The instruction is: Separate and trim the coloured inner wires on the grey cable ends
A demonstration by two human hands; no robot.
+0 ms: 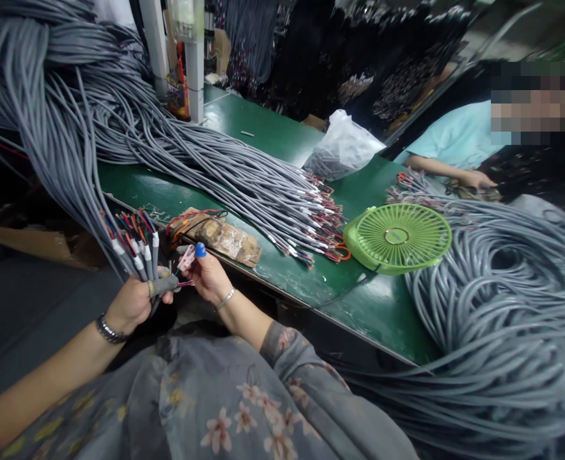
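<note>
My left hand point(136, 301) is closed around a bundle of grey cables point(155, 262). Their stripped ends, with white bands and thin coloured wires point(141, 223), point up and away from me. Across that hand, where the thumb is, lies a grey wrapping point(163, 285) with a yellowish band; thin wires stick out beside it. Close on the right, my right hand point(211, 278) pinches a small pink-and-white piece point(186, 257), whose exact kind I cannot make out. A blue cover point(201, 250) sits on a fingertip of that hand.
Many grey cables point(244, 172) lie across the green table point(359, 313). Past my hands is a stained wooden board point(234, 239) with wires. A green fan point(397, 237), a white plastic bag point(342, 144) and coiled cables point(507, 300) stand right. A co-worker's hand point(479, 179) rests farther back.
</note>
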